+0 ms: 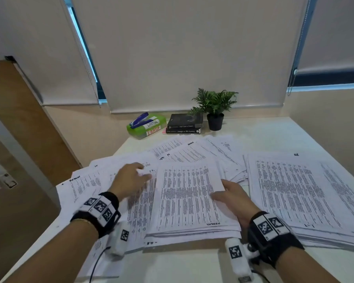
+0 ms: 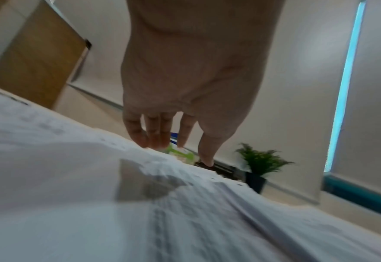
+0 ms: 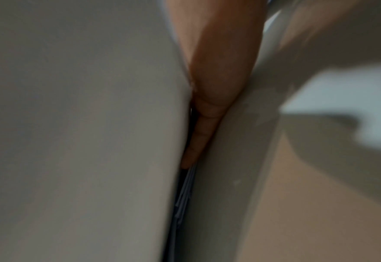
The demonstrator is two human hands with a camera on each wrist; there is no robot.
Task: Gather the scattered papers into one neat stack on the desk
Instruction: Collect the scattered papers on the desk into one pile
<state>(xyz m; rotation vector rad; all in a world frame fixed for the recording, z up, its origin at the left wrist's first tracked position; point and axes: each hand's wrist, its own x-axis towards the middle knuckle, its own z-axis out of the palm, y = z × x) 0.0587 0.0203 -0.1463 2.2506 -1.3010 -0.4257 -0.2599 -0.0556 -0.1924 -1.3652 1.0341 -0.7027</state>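
Printed white papers lie scattered over the white desk (image 1: 192,262). A bundle of sheets (image 1: 188,197) sits in the middle, slightly raised at its right edge. My right hand (image 1: 223,190) grips that edge, thumb on top and fingers underneath; in the right wrist view a finger (image 3: 198,141) lies wedged between sheets. My left hand (image 1: 143,172) hovers open over the loose papers (image 1: 90,184) on the left, its straight fingertips (image 2: 156,141) just above or touching the paper (image 2: 72,177). A thick pile (image 1: 294,190) lies at the right.
At the back of the desk stand a green box (image 1: 149,127) marked LARGE with a blue stapler (image 1: 139,119) on it, two black books (image 1: 184,125) and a potted fern (image 1: 215,111). A wooden door (image 1: 18,119) is at the left, beyond the desk's left edge.
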